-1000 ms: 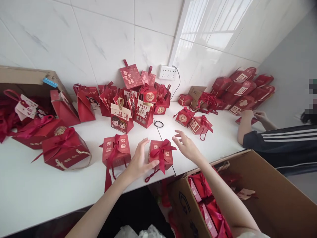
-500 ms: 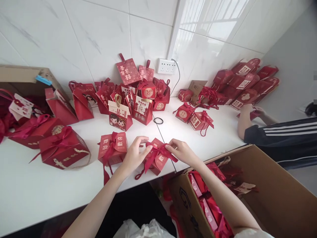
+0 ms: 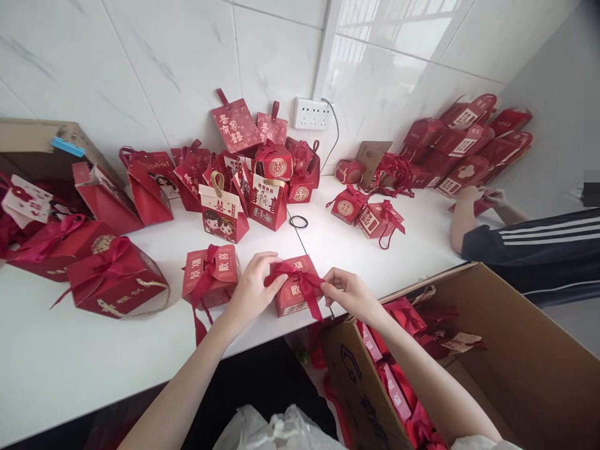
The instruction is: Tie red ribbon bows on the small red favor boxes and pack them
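Observation:
A small red gift box (image 3: 287, 299) with gold characters stands near the front edge of the white table. Across its top runs a red ribbon (image 3: 307, 282) with a bow at the middle. My left hand (image 3: 255, 284) pinches the ribbon on the left side of the box. On the right side, my right hand (image 3: 349, 292) is closed on the ribbon's other part between thumb and fingers. Just left of my left hand sits another red box (image 3: 224, 275) tied with a ribbon, its tails hanging over the table edge.
Several red gift boxes (image 3: 267, 200) crowd along the wall under a socket (image 3: 310, 114). A cardboard carton (image 3: 520, 325) of red boxes stands at front right. Stacked red boxes (image 3: 464, 144) are at far right, beside another person's hands (image 3: 469, 203). A black loop (image 3: 299, 222) lies mid-table.
The box has turned so its printed front and a side face me more squarely. The ribbon ends have shifted, and my right hand has moved slightly to the right. The view has shifted a little.

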`<state>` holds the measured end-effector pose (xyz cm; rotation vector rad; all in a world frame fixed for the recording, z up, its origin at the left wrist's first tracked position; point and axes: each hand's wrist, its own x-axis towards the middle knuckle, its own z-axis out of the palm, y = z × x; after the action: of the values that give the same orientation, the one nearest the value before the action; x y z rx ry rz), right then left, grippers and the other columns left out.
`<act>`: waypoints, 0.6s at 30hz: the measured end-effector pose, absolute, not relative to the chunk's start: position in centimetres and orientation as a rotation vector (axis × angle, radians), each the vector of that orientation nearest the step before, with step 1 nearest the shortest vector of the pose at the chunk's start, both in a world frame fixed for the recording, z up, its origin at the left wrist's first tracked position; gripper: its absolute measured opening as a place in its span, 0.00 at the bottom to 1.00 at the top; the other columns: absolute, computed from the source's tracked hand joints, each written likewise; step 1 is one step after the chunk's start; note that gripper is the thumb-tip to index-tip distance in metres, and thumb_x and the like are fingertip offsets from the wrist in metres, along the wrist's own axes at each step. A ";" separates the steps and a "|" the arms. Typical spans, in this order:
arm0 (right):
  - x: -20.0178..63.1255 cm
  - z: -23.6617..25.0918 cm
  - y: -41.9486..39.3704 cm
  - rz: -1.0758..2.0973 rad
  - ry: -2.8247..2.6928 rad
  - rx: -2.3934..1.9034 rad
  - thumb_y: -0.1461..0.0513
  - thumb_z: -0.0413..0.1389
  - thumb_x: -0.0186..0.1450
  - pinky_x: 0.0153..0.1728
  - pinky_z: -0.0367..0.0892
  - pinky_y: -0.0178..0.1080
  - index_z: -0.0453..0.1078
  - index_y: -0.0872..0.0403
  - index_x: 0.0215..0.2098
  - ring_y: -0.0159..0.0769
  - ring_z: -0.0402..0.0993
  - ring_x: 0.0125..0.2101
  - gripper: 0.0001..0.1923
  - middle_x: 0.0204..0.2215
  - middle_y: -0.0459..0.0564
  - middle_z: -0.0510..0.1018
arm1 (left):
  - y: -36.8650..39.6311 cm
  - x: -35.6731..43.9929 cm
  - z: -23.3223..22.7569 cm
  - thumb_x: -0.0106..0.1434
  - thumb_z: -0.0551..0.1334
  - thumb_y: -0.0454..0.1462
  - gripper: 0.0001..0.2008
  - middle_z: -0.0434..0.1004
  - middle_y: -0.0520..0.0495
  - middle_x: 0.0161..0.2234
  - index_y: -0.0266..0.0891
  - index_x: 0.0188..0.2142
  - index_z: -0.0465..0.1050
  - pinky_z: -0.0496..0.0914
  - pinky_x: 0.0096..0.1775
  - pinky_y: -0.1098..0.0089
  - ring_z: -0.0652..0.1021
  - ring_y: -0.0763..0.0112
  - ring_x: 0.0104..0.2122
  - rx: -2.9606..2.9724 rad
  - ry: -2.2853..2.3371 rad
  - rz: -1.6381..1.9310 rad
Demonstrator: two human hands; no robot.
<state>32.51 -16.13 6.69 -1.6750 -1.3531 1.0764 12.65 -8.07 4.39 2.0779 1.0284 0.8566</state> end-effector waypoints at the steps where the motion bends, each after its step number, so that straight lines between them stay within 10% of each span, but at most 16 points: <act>1: 32.4 6.6 -16.3 1.096 -1.340 -1.655 0.59 0.53 0.58 0.26 0.66 0.34 0.61 0.53 0.25 0.30 0.70 0.20 0.07 0.18 0.41 0.70 | -7.9 12.6 4.7 0.61 0.57 0.40 0.11 0.70 0.46 0.48 0.41 0.43 0.66 0.66 0.52 0.61 0.70 0.64 0.51 2.092 1.013 0.847; 12: 32.8 4.7 -14.3 1.135 -1.188 -1.582 0.52 0.51 0.59 0.20 0.66 0.35 0.60 0.53 0.25 0.30 0.68 0.15 0.13 0.14 0.40 0.68 | -8.2 12.8 7.3 0.63 0.54 0.41 0.08 0.76 0.51 0.32 0.41 0.33 0.70 0.67 0.41 0.63 0.75 0.65 0.34 2.106 1.117 0.653; 18: 31.3 4.9 -14.2 0.050 -1.618 -1.586 0.61 0.50 0.64 0.32 0.67 0.40 0.66 0.54 0.35 0.36 0.70 0.31 0.05 0.33 0.53 0.72 | -7.9 12.2 7.6 0.60 0.57 0.44 0.11 0.76 0.50 0.30 0.40 0.34 0.71 0.69 0.33 0.70 0.75 0.68 0.31 1.731 0.965 0.554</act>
<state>31.32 -14.21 4.94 -1.5859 -1.6181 0.0499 12.17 -7.90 7.55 1.7308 0.9655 0.5539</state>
